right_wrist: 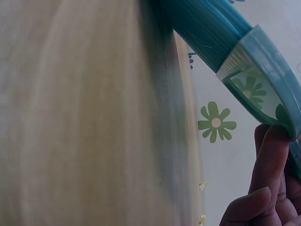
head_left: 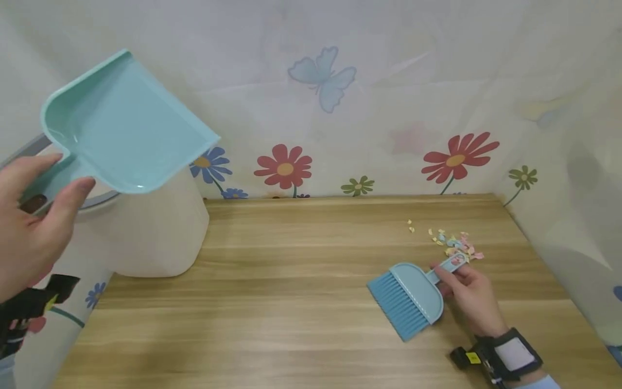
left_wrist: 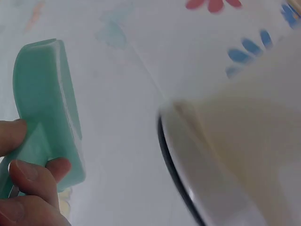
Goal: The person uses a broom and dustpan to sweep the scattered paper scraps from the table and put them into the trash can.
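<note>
My left hand (head_left: 36, 224) grips the handle of a light-blue dustpan (head_left: 131, 124), raised at the upper left in the head view. The pan is tilted and its visible inside holds no scraps. Below and behind it stands a white bin (head_left: 155, 227), whose rim also shows close by in the left wrist view. At the lower right, my right hand (head_left: 471, 297) pinches the handle of a blue hand brush (head_left: 413, 300), its bristles pointing left, low over the table. Just beyond that hand lies a small pile of pastel paper scraps (head_left: 459, 246).
The wood-grain table (head_left: 291, 302) stretches between the two hands. A few stray scraps (head_left: 410, 226) lie left of the pile. White sheeting with printed flowers (head_left: 284, 166) rises along the table's back and right edges.
</note>
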Available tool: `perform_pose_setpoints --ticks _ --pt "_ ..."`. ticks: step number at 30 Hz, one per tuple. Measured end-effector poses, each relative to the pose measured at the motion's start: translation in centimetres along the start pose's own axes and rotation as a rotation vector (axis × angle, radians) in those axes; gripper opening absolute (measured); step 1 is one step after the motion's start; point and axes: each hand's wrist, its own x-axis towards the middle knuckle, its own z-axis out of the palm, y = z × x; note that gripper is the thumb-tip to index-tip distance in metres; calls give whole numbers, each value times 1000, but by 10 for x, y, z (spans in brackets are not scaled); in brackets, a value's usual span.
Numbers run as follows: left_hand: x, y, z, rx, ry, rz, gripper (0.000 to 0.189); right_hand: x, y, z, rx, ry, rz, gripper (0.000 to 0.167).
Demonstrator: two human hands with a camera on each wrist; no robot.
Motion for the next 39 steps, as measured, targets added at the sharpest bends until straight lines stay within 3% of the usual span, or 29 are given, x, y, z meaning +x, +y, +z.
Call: perform_pose_setpoints --ticks 1,5,7,10,15,17,21,26,33,39 --pt "-1 10 0 17 -28 52 47 -1 1 0 3 -4 1 43" --pt "-14 37 15 19 -22 191 61 -4 2 -1 0 -8 15 45" --pt "-24 47 29 -5 -9 213 69 -6 2 -1 -5 -8 22 46" --pt "-41 55 53 -71 -66 194 72 -7 2 -1 -12 -8 26 46" --pt "-72 59 95 -146 -210 138 40 -7 3 0 -12 -5 18 45" --pt "-85 59 111 -167 -262 122 38 -7 4 0 -4 -1 11 45" --pt "-110 59 141 -181 -355 105 39 -6 5 0 14 0 -13 43" --pt "-136 61 167 -147 -480 57 39 -6 6 0 27 -15 -38 44" --pt "-152 66 190 -152 -629 -1 38 -5 2 1 -31 -57 -80 40" --pt "-150 71 198 -170 -702 -23 37 4 -15 -4 -33 -78 -173 36"
